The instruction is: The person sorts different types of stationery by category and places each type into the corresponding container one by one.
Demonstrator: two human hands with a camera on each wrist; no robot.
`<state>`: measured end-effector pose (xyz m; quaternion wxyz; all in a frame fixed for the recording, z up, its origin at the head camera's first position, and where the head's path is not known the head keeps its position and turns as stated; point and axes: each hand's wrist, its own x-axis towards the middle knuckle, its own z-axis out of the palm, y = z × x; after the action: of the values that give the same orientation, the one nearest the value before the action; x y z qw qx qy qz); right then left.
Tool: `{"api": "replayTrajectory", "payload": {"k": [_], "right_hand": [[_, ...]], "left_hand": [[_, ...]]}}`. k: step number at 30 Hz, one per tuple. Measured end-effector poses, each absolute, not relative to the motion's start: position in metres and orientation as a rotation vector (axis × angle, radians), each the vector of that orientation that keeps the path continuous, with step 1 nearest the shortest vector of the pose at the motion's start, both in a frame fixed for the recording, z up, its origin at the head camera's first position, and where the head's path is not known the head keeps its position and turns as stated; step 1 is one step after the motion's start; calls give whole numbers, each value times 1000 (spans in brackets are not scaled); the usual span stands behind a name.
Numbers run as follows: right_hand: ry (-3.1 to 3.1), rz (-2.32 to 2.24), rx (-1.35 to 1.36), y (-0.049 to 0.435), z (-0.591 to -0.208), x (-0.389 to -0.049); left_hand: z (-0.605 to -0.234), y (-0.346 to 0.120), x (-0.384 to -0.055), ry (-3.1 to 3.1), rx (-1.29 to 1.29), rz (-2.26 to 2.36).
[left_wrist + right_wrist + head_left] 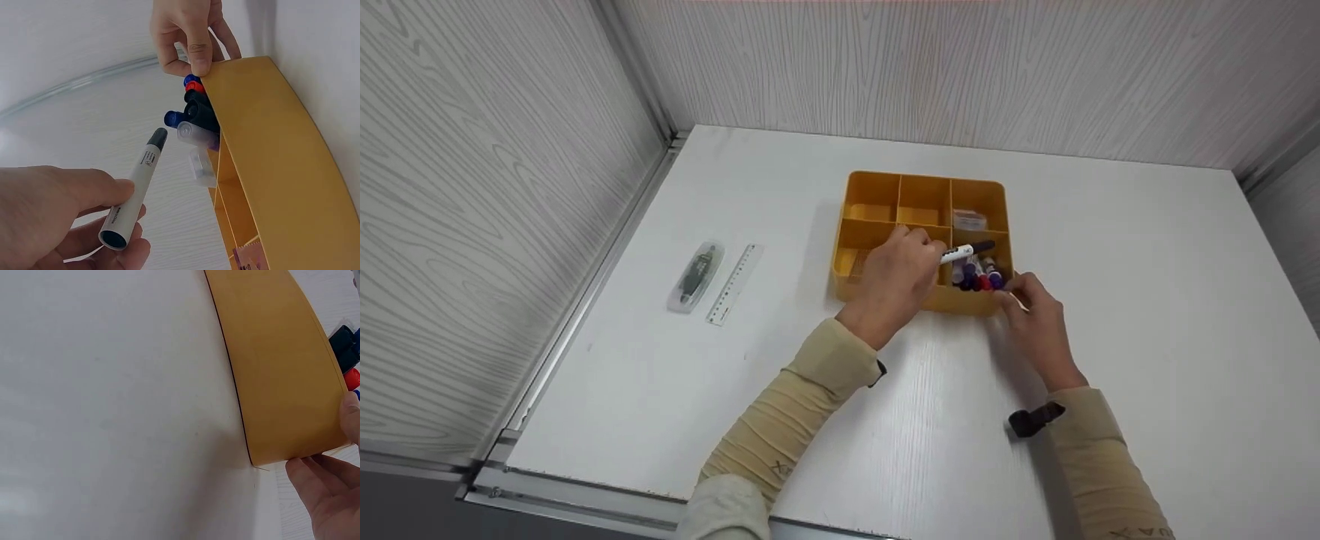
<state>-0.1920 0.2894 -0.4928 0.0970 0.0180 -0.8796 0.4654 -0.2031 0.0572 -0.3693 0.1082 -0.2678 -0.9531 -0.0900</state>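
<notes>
A white marker [958, 254] with a dark cap is pinched between the thumb and fingers of my left hand [894, 276]. It slants over the front right compartment of a yellow divided box [960, 301]. Several markers [198, 112] with blue, red and dark caps stand in that compartment. In the left wrist view, the held marker's dark end points toward them. My right hand [1037, 319] grips the box's front right corner. Its thumb [350, 416] lies at the rim and its fingers against the outer side.
A small clear item [969, 220] sits in the box's back right compartment, and a pinkish piece [251, 256] in the front left one. Left of the box lie a clear ruler [733, 285] and a green item in clear packaging [696, 276]. Panel walls stand behind and at the sides.
</notes>
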Motion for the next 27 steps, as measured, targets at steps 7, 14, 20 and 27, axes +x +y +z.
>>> {"api": "replayTrajectory", "payload": {"k": [7, 14, 20, 27], "right_hand": [[-2580, 1355, 81, 289, -494, -192], [-2533, 1331, 127, 288, -494, -192], [-2501, 1336, 143, 289, -495, -192], [-2499, 1304, 134, 288, -495, -193]], "left_hand": [[-369, 81, -204, -2831, -805, -193], [-375, 100, -202, -2745, -849, -67], [-384, 116, -200, -2705, -858, -51], [-393, 129, -199, -2748, -867, -118]]}}
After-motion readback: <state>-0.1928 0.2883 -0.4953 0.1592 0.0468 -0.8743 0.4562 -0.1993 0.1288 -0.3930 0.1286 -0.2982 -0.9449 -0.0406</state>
